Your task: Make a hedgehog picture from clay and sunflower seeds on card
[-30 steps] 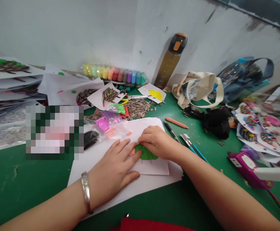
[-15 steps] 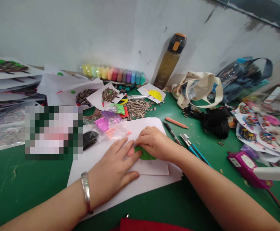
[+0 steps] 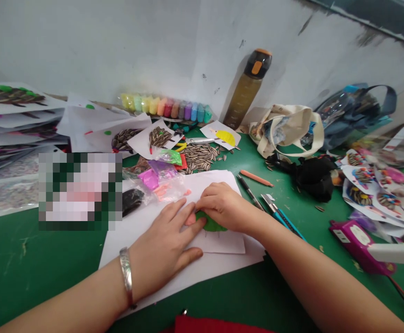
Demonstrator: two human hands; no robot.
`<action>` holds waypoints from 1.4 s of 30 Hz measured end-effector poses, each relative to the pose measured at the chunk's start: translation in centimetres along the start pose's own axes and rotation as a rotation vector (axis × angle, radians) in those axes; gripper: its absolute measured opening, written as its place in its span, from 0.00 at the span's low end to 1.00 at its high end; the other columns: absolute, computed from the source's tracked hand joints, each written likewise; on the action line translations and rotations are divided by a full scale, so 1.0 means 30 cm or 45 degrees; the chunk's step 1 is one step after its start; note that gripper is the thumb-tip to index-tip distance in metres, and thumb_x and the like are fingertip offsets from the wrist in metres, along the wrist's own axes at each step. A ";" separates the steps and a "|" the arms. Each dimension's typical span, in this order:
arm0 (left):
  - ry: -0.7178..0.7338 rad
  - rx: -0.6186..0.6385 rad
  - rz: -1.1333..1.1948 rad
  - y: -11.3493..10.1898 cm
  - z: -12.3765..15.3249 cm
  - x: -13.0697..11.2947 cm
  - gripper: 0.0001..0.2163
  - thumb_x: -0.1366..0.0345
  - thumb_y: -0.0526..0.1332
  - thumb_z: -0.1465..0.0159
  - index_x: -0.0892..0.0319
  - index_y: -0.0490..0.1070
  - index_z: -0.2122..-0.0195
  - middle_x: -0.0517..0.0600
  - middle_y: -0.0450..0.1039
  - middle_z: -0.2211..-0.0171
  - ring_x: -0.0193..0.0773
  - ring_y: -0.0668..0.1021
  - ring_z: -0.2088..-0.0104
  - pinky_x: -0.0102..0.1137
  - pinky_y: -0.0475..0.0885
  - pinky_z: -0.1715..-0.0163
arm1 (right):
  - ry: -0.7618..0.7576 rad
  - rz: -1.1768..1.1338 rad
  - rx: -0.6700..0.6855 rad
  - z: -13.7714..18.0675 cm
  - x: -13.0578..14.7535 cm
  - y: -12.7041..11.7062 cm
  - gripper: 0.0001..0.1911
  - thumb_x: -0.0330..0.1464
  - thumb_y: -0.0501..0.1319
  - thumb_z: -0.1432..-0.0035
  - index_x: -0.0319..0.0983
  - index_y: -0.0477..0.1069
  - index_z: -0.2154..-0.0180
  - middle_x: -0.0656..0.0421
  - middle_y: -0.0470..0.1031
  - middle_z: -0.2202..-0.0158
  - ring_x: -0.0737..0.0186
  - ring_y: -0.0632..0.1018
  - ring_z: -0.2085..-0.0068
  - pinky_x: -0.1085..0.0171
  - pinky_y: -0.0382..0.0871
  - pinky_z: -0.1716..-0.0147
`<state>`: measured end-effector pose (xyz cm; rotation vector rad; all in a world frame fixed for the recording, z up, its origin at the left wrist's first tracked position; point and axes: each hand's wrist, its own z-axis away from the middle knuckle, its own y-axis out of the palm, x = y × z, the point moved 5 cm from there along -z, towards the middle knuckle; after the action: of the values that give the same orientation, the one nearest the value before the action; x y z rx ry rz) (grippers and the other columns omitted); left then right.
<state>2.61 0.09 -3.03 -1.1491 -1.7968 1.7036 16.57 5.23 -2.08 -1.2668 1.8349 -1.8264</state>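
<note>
Fingers of your right hand (image 3: 229,208) are bent and bunched together at the upper-left edge of the green shape (image 3: 215,223); you cannot tell from this view whether they pinch it or only press. Your left hand (image 3: 169,243) lies palm down with fingers spread, holding nothing, its forefinger against the shape's left side. The green shape is smooth, rounded and clay-like, lying on a small white card (image 3: 227,246) with thin drawn lines below it. A pink lump (image 3: 189,218) shows between your left fingers, beside it. The card rests on stacked white paper (image 3: 219,264). Striped, pointed seeds (image 3: 202,158) form a loose heap behind the paper.
</note>
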 end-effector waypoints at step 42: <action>0.008 0.017 -0.038 0.008 0.000 0.001 0.22 0.54 0.59 0.36 0.58 0.67 0.43 0.63 0.62 0.40 0.61 0.59 0.37 0.54 0.62 0.43 | 0.397 0.142 -0.159 0.134 -0.029 -0.010 0.08 0.27 0.58 0.39 0.40 0.76 0.66 0.59 0.75 0.69 0.61 0.70 0.63 0.61 0.56 0.61</action>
<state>2.65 0.09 -3.26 -1.1151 -1.7873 1.6911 20.07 3.17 -2.84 -0.9351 2.1628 -1.9635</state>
